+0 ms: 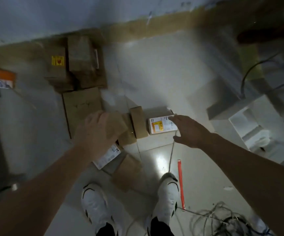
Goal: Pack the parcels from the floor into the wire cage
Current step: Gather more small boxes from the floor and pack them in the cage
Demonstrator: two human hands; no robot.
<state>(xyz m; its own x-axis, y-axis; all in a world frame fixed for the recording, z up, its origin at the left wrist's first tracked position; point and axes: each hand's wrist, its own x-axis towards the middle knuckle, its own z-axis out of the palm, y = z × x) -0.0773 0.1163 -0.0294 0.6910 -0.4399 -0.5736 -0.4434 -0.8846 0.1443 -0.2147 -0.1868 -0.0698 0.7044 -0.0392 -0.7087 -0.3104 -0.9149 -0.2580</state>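
Cardboard parcels lie on the pale tiled floor ahead of my feet. My left hand (97, 132) reaches down over a brown parcel with a white label (108, 155); its fingers are hidden behind the hand. My right hand (188, 132) stretches out with straight fingers toward a small parcel with an orange and white label (160, 126), fingertips at its right edge. A narrow brown box (138, 122) lies between the two hands. A flat carton (81, 106) and a stack of brown boxes (80, 63) sit farther back by the wall. No wire cage can be made out.
A tangle of grey cables (223, 218) lies at the lower right, with a red strip (181, 181) beside my right shoe (167, 198). White foam packing (257, 132) stands at the right. An orange box (0, 79) and dark furniture sit at the left.
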